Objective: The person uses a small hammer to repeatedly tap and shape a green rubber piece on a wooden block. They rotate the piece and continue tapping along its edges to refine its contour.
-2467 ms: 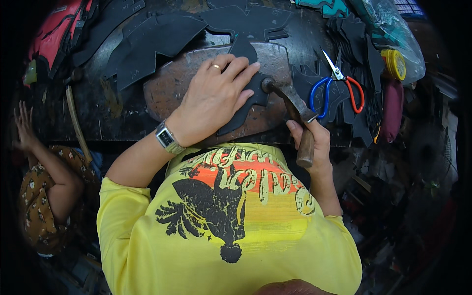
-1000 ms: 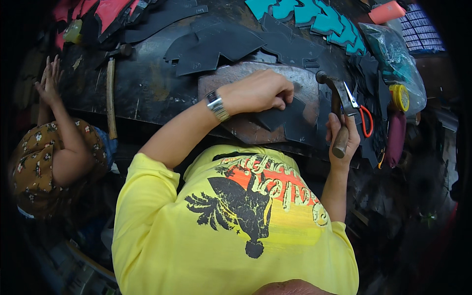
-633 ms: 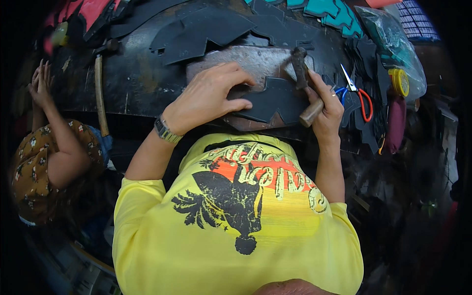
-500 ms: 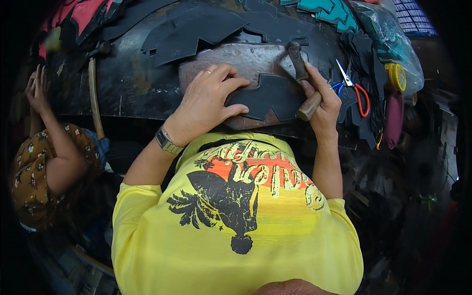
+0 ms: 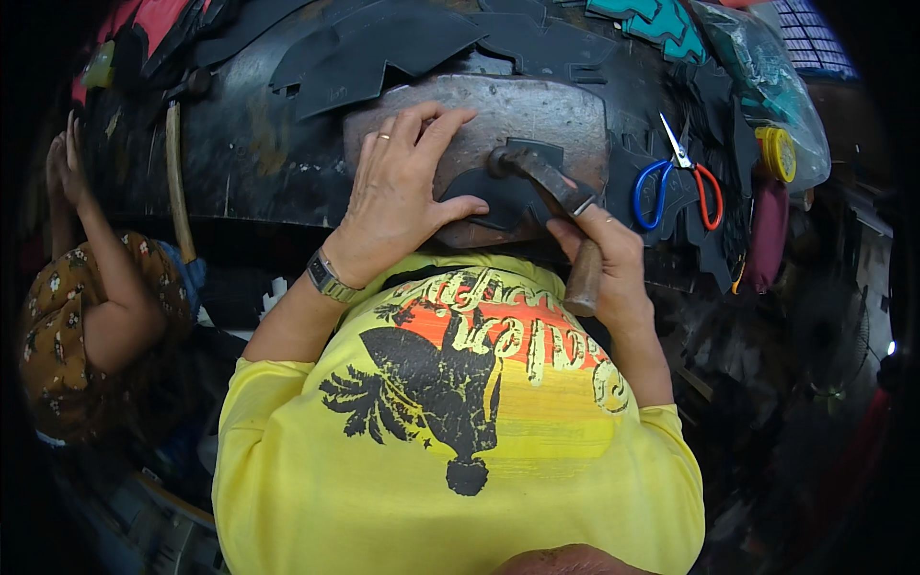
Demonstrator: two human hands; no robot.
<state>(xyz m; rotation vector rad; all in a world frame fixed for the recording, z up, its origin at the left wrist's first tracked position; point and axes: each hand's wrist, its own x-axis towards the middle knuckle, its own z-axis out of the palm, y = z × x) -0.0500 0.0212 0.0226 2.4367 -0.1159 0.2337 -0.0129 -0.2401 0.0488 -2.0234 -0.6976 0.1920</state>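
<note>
My right hand [image 5: 613, 251] is wrapped round the wooden handle of a hammer [image 5: 539, 174]. The hammer's dark head is over a flat black cut piece [image 5: 494, 199], which looks like leather or similar sheet; whether they touch is hard to tell. That piece lies near the front edge of a worn metal-looking slab [image 5: 575, 107]. Open, with fingers apart, my left hand [image 5: 395, 187] is on the slab's left part. Its thumb presses the left end of the black piece, and nothing is gripped in it.
Scissors [image 5: 677, 168] with blue and red handles lie right of the slab. Black cut pieces [image 5: 383, 48] spread behind it, teal pieces [image 5: 661, 29] farther back. A yellow round container [image 5: 778, 155] stands far right. Another hammer [image 5: 179, 182] and a person's arm [image 5: 115, 287] are at left.
The hammer has swung left and down over the black piece. My left index finger has lifted away from the piece. More of the scissors' blue handle shows now.
</note>
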